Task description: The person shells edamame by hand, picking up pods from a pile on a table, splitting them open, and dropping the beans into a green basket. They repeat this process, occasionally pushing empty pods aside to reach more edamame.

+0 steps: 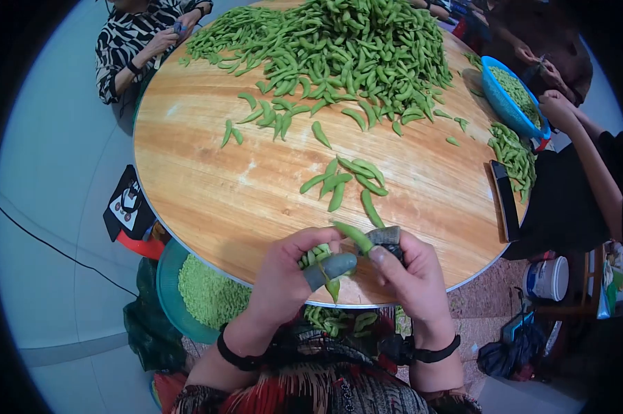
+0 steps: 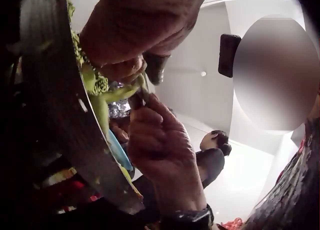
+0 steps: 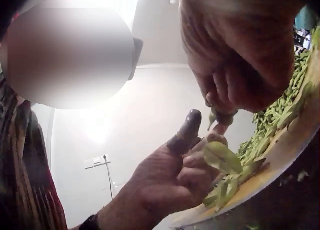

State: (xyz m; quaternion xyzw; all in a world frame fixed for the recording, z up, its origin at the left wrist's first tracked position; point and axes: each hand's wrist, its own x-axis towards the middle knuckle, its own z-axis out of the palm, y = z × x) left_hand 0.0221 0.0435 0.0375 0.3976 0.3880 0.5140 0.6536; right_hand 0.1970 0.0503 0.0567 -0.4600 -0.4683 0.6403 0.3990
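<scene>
In the head view my left hand (image 1: 280, 276) curls round a small bunch of green soybean pods (image 1: 316, 255), partly hidden behind its grey-covered thumb. One pod (image 1: 333, 288) hangs below that thumb. Close beside it, my right hand (image 1: 418, 276) pinches a plump soybean pod (image 1: 353, 236) between its grey-covered thumb and fingers, its tip pointing up and left. Both hands are over the near table edge. A broad pod (image 3: 222, 157) shows at the left fingers in the right wrist view. Just beyond the hands lie several loose pods (image 1: 335, 183).
A large heap of pods (image 1: 360, 55) covers the far side of the round wooden table (image 1: 201, 172). A teal basket of shelled beans (image 1: 163, 290) stands below left. A phone (image 1: 505, 200) lies at the right edge, near a blue basket (image 1: 508, 103). Other people sit around.
</scene>
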